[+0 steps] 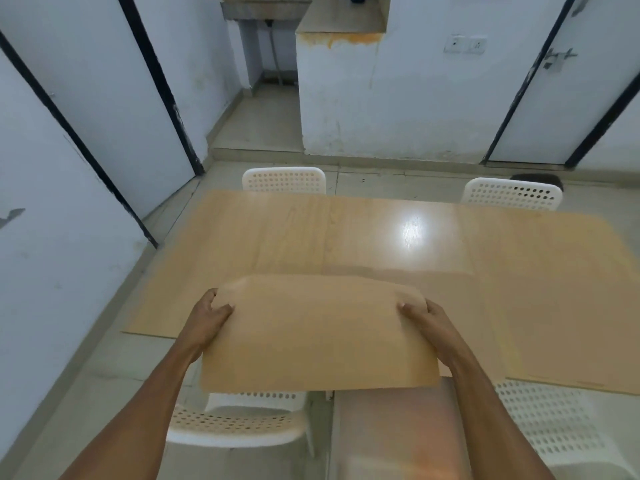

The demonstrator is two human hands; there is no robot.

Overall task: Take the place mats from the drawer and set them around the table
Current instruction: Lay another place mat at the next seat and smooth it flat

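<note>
I hold a tan wood-grain place mat (318,334) flat in front of me, above the near edge of the light wooden table (311,233). My left hand (207,317) grips the mat's left edge, thumb on top. My right hand (427,318) grips its right edge the same way. The mat's colour nearly matches the tabletop. Whether it is one mat or a stack I cannot tell. No drawer is in view.
Two white perforated chairs stand at the table's far side (284,180) (512,194), two more at the near side (239,420) (550,420). A white wall and doors lie left (86,133). A low white partition (381,98) stands behind the table.
</note>
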